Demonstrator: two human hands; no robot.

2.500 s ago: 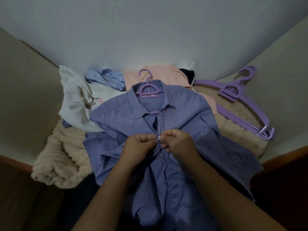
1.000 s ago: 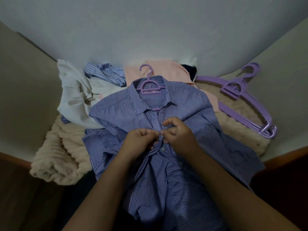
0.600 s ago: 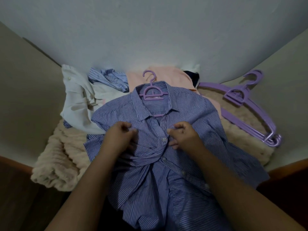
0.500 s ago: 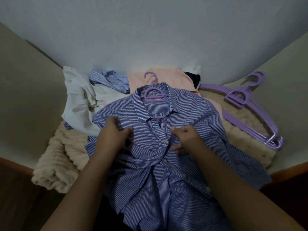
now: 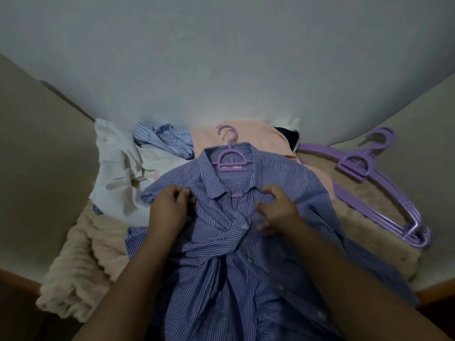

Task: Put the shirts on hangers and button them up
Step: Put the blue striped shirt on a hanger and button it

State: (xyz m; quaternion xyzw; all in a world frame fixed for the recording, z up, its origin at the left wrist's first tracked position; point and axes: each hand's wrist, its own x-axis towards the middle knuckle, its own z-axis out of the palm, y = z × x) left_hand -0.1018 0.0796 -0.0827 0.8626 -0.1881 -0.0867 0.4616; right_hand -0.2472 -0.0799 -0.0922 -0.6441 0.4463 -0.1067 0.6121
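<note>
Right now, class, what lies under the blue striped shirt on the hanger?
Under the blue striped shirt a fluffy cream blanket shows at both sides, and a peach garment at the top. The purple hanger sits inside the collar; its arms are covered.

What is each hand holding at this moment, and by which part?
The left hand grips the blue striped shirt by the fabric at its shoulder, just beside the collar. The right hand has curled fingers over the chest fabric; whether it pinches cloth cannot be told.

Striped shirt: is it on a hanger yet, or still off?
On. The purple hanger sits inside the collar of the striped shirt, its hook sticking out above.
</note>
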